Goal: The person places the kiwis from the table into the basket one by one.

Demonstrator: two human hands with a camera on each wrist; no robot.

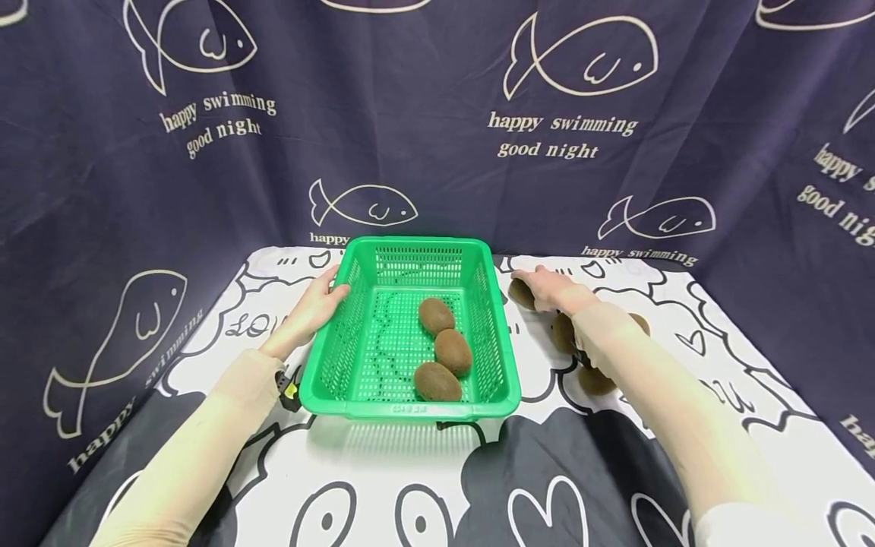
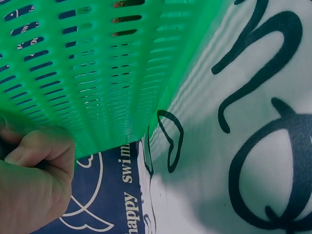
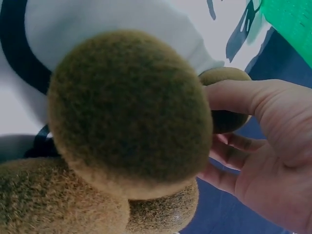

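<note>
A green plastic basket stands on the patterned cloth, with three brown kiwis lying inside along its right half. My left hand grips the basket's left rim; the left wrist view shows the curled fingers against the slotted wall. To the right of the basket, my right hand holds another kiwi between thumb and fingers. In the right wrist view this kiwi is partly covered by the thumb and by a nearer kiwi.
Several loose kiwis, among them one below my right hand and one nearer the front, lie partly hidden under the right forearm. A dark blue curtain with fish drawings hangs behind the table.
</note>
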